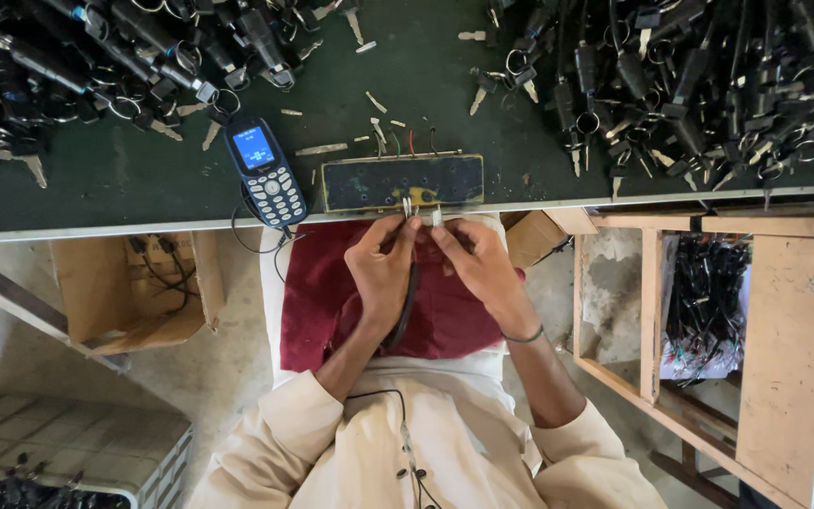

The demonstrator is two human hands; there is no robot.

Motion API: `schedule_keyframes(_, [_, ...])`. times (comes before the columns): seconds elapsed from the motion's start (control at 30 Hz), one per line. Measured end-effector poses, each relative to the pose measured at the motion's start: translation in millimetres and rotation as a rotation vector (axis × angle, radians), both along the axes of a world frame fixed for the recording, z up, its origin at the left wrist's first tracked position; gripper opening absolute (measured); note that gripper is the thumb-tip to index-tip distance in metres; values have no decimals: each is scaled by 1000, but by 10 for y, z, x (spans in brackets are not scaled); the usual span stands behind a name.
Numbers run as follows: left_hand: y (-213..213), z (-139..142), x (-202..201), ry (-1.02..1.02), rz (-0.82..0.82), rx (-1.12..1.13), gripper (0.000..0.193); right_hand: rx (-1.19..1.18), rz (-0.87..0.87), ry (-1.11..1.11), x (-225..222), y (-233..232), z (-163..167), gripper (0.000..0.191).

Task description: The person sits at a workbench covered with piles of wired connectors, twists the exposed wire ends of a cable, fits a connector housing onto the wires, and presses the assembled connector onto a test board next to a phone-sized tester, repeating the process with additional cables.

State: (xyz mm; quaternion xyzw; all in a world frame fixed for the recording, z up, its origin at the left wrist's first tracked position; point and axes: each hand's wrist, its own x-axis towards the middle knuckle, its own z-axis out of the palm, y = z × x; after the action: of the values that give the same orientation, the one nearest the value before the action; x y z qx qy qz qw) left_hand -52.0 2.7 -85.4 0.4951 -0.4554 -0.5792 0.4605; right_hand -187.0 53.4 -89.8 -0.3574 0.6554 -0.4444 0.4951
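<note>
Head view, counter: dark green counter (143, 179), heaps of black keyed cable parts (699, 75) left and right.
Fixture: worn black rectangular block (369, 182) at its near edge.
Phone: blue keypad handset (266, 172) beside it.
Hands: left hand (383, 269) grasps a black cable (410, 302) below the block; right hand (478, 264) pinches its tip.

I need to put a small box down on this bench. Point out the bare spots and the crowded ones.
Bare green bench top lies left of the keypad phone, below the left heap of black key parts. A narrower strip runs between the two heaps, above the dark block. The right heap is crowded. Both hands, left and right, work at the block's front edge.
</note>
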Motion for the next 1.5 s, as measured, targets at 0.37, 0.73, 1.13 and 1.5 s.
schedule_keyframes(0.37, [1,-10,42,-271,23,-221,11,42,-154,-105,71,-73,-75,23])
schedule_keyframes(0.73, [-94,-10,469,-283,-250,-233,11,96,-227,-276,158,-180,-93,20])
schedule_keyframes(1.13, [-131,-42,386,-314,-242,-250,13,127,-187,-261,103,-187,-72,20])
schedule_keyframes(1.5, [-133,-36,398,-362,-270,-373,9,117,-138,-228,97,-222,-3,19])
